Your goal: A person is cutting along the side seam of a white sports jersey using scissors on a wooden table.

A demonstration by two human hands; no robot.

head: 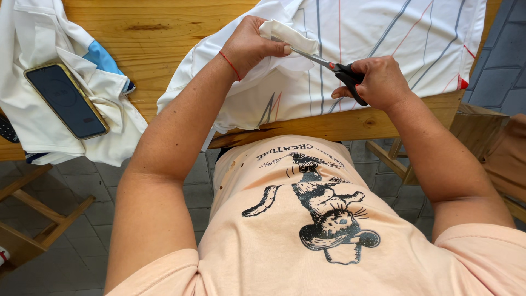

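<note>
Nearest the camera is the person's own peach T-shirt [307, 230] with a dark cat print across the chest, filling the lower part of the view. Both bare forearms reach forward from it to the near edge of a wooden tabletop [164, 33].

No box, bowl or other container shows; the tabletop alone carries everything. A white garment with thin grey, blue and red stripes [383, 38] lies across the tabletop's far right part, and its hem hangs over the near edge. The left hand [249, 46], with a red thread around the wrist, is bent at the wrist and closed in a pinch: fingers and thumb grip a folded strip of white fabric [285, 35] lifted off the garment. The right hand [378, 82] is wrapped around the black handles of a pair of scissors [334, 68], fingers curled through the loops. The blades point left toward the pinched strip, and their tips reach the fabric just under the left thumb; how far apart the blades stand cannot be told.

At the tabletop's left end, another pile of white cloth [49, 126] with a light blue patch hangs over the near edge. A dark smartphone in a gold-rimmed case [66, 101] lies face up on that pile, well apart from both hands.

Below the tabletop are grey paving stones [82, 257] and parts of wooden seats [33, 219].
</note>
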